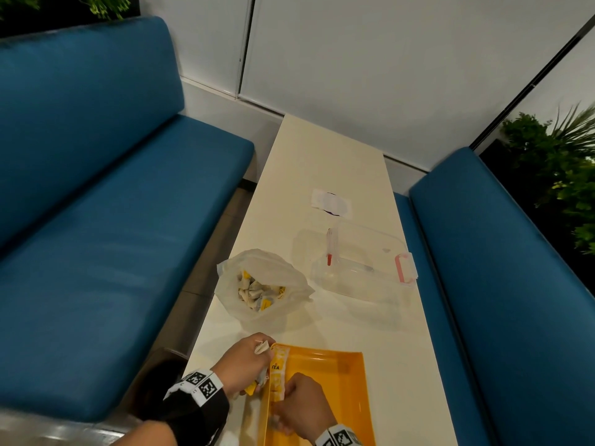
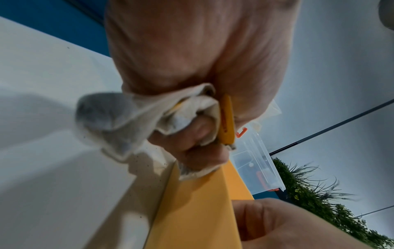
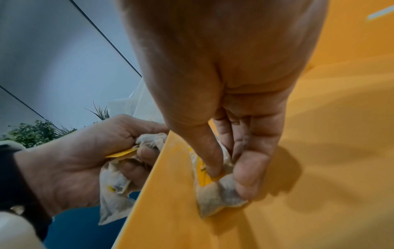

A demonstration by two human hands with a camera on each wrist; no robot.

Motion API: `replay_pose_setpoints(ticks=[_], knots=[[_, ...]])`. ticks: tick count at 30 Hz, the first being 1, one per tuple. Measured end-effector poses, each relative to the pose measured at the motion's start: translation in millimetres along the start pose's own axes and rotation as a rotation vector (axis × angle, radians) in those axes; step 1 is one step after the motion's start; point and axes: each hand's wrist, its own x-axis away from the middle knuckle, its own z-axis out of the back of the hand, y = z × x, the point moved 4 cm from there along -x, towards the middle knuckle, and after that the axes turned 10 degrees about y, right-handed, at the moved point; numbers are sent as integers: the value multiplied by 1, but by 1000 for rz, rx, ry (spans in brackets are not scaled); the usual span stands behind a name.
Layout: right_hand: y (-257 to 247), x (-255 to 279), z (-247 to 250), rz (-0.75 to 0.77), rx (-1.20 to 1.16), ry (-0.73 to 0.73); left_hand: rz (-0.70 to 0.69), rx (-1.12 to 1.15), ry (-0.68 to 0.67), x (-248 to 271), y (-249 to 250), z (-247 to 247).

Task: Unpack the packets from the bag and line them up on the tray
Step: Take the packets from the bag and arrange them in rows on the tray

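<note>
An orange tray (image 1: 338, 387) lies at the table's near end. A short row of tea packets (image 1: 277, 371) runs along its left wall. My right hand (image 1: 301, 403) pinches one tea packet (image 3: 215, 195) against the tray floor (image 3: 319, 151), thumb on its yellow tag. My left hand (image 1: 244, 365) hovers just outside the tray's left rim (image 2: 192, 202), its curled fingers gripping a bunch of tea packets (image 2: 127, 118) with yellow tags. The clear plastic bag (image 1: 260, 284), open and holding several more packets, sits farther up the table.
A clear lidded box (image 1: 363, 262) with pink latches stands right of the bag, a pen-like item inside. A white paper (image 1: 331, 202) lies beyond it. Blue benches (image 1: 96, 220) flank the narrow white table (image 1: 322, 156); plants (image 1: 563, 175) stand at right.
</note>
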Motion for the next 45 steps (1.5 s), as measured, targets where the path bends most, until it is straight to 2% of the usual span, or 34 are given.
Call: replay_pose_setpoints(ticks=[13, 20, 22, 25, 27, 30, 36, 40, 45], knots=[[-10, 3, 2, -14, -36, 26, 3, 12, -2, 6, 3, 1], [-8, 3, 17, -25, -1, 62, 190, 257, 14, 6, -10, 9], [-13, 4, 27, 38, -16, 116, 269, 312, 7, 8, -11, 12], [-32, 11, 39, 279, -54, 172, 339, 400, 3, 11, -10, 12], [-48, 22, 42, 405, -97, 147, 387, 515, -14, 13, -8, 10], [-67, 36, 41, 518, -97, 99, 441, 616, -10, 14, -7, 8], [-82, 42, 27, 597, -46, 39, 469, 626, 21, 9, -4, 9], [-88, 41, 19, 605, 81, 3, 487, 664, 40, 9, -2, 9], [-91, 38, 17, 604, 96, -19, 489, 653, 47, 7, -5, 10]])
